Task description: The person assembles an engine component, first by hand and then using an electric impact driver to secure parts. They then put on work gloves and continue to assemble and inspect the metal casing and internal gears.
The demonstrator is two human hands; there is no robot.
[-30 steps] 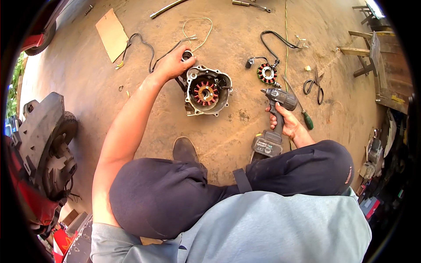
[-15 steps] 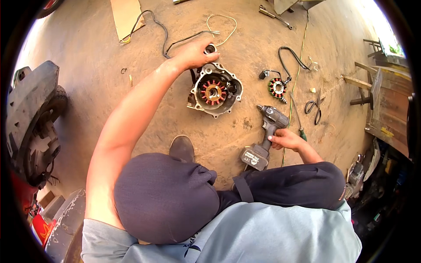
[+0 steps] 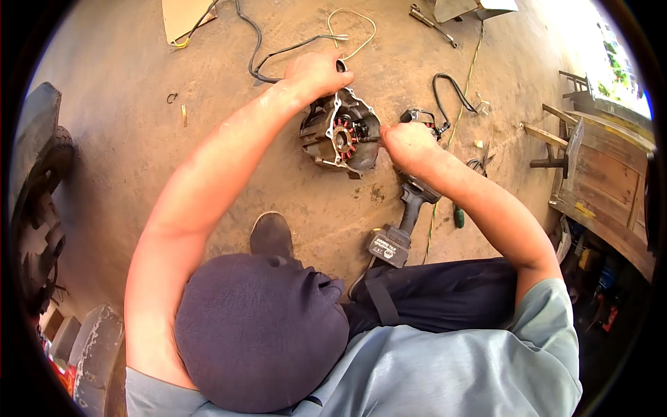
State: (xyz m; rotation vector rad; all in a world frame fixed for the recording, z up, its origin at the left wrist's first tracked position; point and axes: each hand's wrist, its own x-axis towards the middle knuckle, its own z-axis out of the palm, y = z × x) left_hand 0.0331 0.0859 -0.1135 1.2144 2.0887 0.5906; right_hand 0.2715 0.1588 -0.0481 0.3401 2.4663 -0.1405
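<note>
A grey metal engine cover [image 3: 318, 142] stands tilted on the floor in front of me, its open side turned to the right. Inside it sits a stator with red and copper coils [image 3: 344, 136]. My left hand [image 3: 318, 75] is closed around the round neck at the cover's top. At the cover's right rim, my right hand [image 3: 411, 146] has its fingers closed against the edge; the fingertips are partly hidden. Below that hand a cordless impact driver [image 3: 413, 208] rests on the floor, untouched, its front end partly covered by my wrist.
Beyond my right hand lies a second stator [image 3: 417, 116] with a black cable [image 3: 442, 94]. My forearm partly hides scissors [image 3: 476, 164] and a green-handled screwdriver [image 3: 458, 217]. A ratchet wrench [image 3: 434, 26] and black cable [image 3: 258, 48] lie farther off. Wooden furniture [image 3: 608, 167] stands right.
My right hand has let go of the impact driver and moved up to the cover's right rim. The cover has turned and tilted, its open face now toward the right.
</note>
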